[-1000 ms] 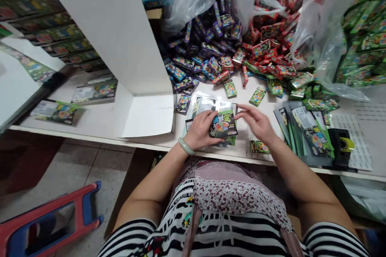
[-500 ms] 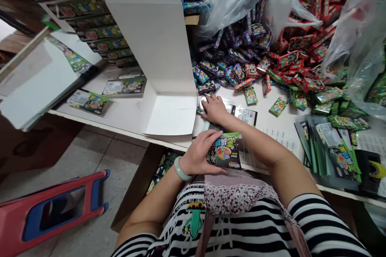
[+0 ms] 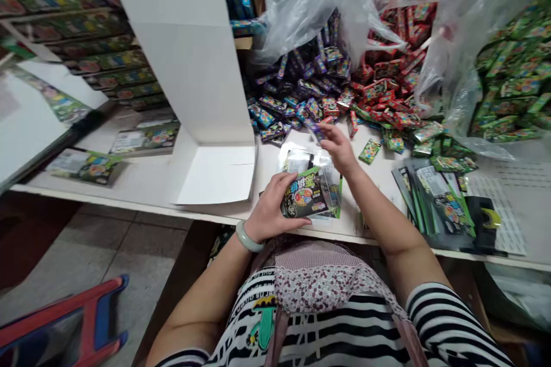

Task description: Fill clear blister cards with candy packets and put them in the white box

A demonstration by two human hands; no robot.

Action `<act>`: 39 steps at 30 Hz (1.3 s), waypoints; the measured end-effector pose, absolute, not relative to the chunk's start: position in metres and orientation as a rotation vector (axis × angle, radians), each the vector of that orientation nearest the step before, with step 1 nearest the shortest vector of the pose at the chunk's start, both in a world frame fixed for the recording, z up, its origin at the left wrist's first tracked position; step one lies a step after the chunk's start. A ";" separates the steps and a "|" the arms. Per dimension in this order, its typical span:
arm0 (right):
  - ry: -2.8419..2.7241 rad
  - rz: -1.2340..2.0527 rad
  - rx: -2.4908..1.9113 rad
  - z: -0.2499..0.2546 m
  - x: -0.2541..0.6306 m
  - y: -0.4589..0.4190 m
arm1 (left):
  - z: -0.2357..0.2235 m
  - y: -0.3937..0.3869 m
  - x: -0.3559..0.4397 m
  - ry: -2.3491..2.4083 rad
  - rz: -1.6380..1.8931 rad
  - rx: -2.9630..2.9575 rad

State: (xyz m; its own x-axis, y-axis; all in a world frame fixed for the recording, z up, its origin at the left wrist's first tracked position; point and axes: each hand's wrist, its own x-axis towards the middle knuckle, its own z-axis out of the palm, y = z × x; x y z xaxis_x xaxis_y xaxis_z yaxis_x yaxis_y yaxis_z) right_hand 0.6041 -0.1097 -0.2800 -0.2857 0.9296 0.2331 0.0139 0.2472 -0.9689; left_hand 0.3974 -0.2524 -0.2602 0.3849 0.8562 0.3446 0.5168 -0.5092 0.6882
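Note:
My left hand (image 3: 269, 209) is closed round a green-and-black printed packet (image 3: 305, 195), held over clear sleeves (image 3: 301, 157) at the table's near edge. My right hand (image 3: 340, 148) reaches forward to the near edge of a heap of small purple boxes (image 3: 301, 89). Its fingertips pinch one small purple box (image 3: 313, 128), though motion blurs it a little. Heaps of red boxes (image 3: 394, 89) and green boxes (image 3: 512, 83) spill out of clear plastic bags just behind.
An open white carton (image 3: 193, 97) stands left of my hands. A stack of green-black packets (image 3: 439, 200) and a black tape dispenser (image 3: 488, 218) lie to the right. Flat printed cards (image 3: 144, 139) rest at the left. A red-and-blue stool (image 3: 64, 321) stands on the floor.
My right hand left the sleeves beside the carton and moved right and forward to the purple heap. My left hand carried the packet from my lap edge up over the table.

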 end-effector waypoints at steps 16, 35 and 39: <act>-2.493 0.191 -0.979 -0.214 0.740 -0.200 | -0.279 -0.206 0.437 1.075 0.747 2.593; -2.126 0.651 -1.102 -0.265 0.694 -0.229 | -0.291 -0.205 0.440 1.231 0.754 2.552; -2.125 0.726 -1.091 -0.271 0.701 -0.224 | -0.293 -0.207 0.440 1.240 0.722 2.523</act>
